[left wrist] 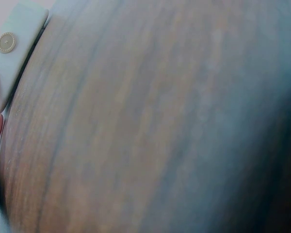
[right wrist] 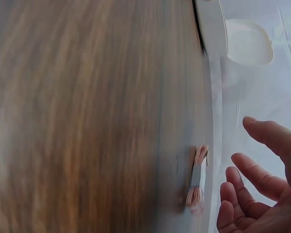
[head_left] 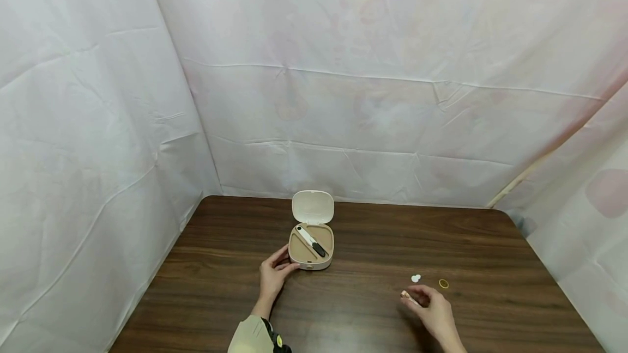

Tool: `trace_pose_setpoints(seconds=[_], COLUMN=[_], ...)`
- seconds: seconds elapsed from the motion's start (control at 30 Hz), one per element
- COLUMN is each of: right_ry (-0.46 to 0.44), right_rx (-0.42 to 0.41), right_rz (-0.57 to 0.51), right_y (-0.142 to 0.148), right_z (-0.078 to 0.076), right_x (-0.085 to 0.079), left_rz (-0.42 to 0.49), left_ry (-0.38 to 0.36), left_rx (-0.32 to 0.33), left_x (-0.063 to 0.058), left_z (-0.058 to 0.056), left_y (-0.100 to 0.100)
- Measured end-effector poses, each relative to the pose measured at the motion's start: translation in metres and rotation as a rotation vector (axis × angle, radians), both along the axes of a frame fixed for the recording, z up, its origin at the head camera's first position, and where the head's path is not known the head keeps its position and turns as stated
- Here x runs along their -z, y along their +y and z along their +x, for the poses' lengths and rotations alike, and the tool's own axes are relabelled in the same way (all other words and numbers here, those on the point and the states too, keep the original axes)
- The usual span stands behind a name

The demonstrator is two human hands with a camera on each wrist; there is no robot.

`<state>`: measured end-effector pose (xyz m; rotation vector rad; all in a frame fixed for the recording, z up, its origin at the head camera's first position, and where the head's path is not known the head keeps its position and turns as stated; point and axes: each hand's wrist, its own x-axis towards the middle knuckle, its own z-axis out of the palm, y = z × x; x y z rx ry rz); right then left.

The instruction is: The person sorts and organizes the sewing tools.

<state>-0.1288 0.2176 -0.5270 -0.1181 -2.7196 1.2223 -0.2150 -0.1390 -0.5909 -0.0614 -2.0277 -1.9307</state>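
A small cream case (head_left: 311,266) with a tan inside stands on the table, its lid (head_left: 313,207) raised. Across its divided insert lies a slim white and black tool (head_left: 311,241) with a hole at one end. My left hand (head_left: 273,277) holds the case's front left corner, thumb on the front and fingers at the side. In the right wrist view, a pinkish skein of thread (right wrist: 198,177) with a pale band lies on the table. Just beside it, my right hand (head_left: 432,309) has its fingers and thumb spread apart, not closed on the skein.
Two small white round pieces (head_left: 416,278) and a yellow ring (head_left: 444,283) lie beyond my right hand. The dark wooden table (head_left: 368,244) is bounded by white cloth (head_left: 343,97) at the back and sides.
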Motion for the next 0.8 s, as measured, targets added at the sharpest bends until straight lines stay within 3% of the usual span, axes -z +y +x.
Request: trace_pose_setpoints(seconds=[0.23, 0.37, 0.53, 0.8], right_ry=[-0.152, -0.159, -0.167, -0.164], right_rx=[0.015, 0.013, 0.023, 0.030], right_rz=[0.016, 0.010, 0.010, 0.035], right_y=[0.012, 0.016, 0.019, 0.019], right_z=[-0.003, -0.003, -0.004, -0.006], right_x=[0.002, 0.006, 0.011, 0.015], left_rz=[-0.004, 0.013, 0.041, 0.049], left_ry=[0.041, 0.052, 0.014, 0.004], left_rx=[0.004, 0.017, 0.036, 0.050], left_x=[-0.001, -0.010, -0.022, -0.023], left_z=[0.000, 0.004, 0.009, 0.009], left_y=[0.000, 0.002, 0.003, 0.003])
